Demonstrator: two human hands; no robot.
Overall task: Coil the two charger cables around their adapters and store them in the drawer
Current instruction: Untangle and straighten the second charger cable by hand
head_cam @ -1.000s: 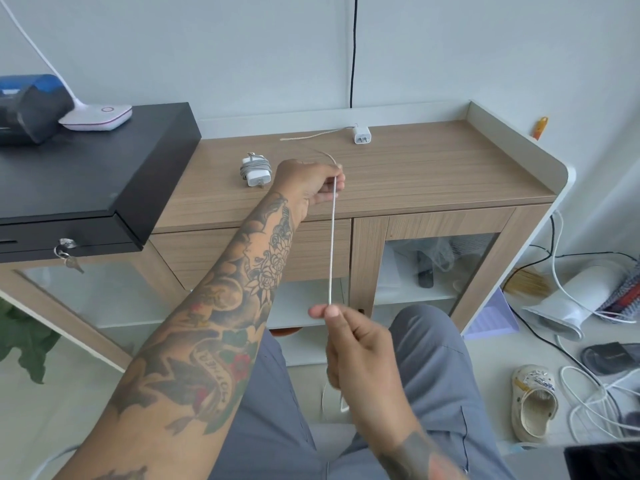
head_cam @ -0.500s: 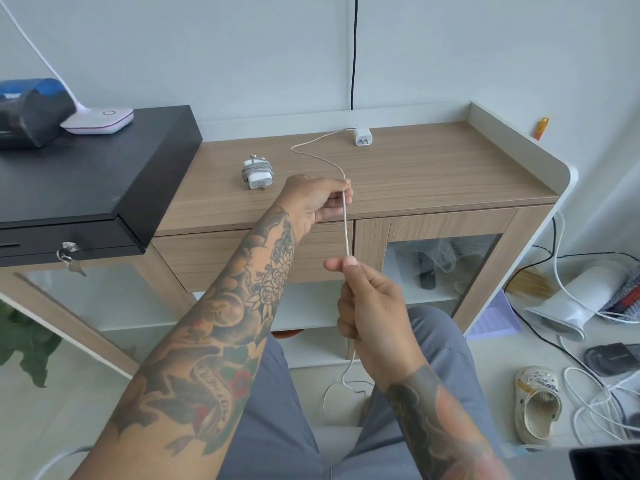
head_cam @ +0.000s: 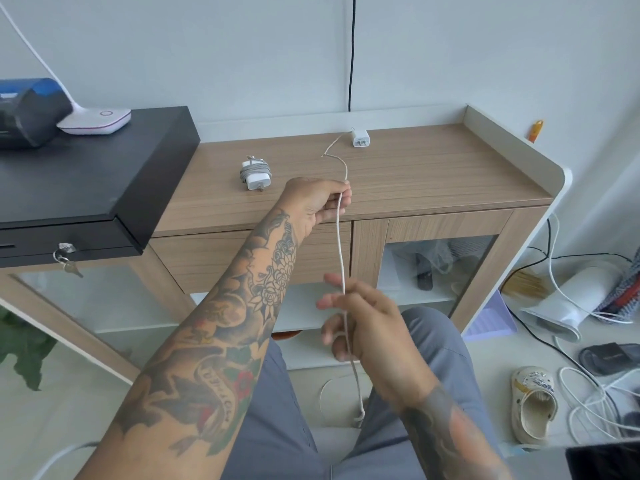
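Note:
A white adapter (head_cam: 360,137) lies near the back of the wooden cabinet top (head_cam: 433,171). Its white cable (head_cam: 340,247) runs forward over the front edge and hangs down to the floor. My left hand (head_cam: 317,202) pinches the cable at the cabinet's front edge. Lower down, my right hand (head_cam: 360,327) has loosely spread fingers with the cable running through them. A second adapter (head_cam: 255,173), its grey cable coiled around it, lies on the cabinet top left of my left hand. The drawer front (head_cam: 207,254) under the top is closed.
A black cash box (head_cam: 86,174) with keys in its lock stands on the left, with a white lamp base (head_cam: 95,121) on it. Glass cabinet doors are below. On the floor at the right lie a shoe (head_cam: 533,403), loose white cables (head_cam: 595,410) and a white fan-like device (head_cam: 568,303).
My right hand slid up the cable to just under my left hand, then moved back down it and loosened its fingers. The slack on the cabinet top shortened.

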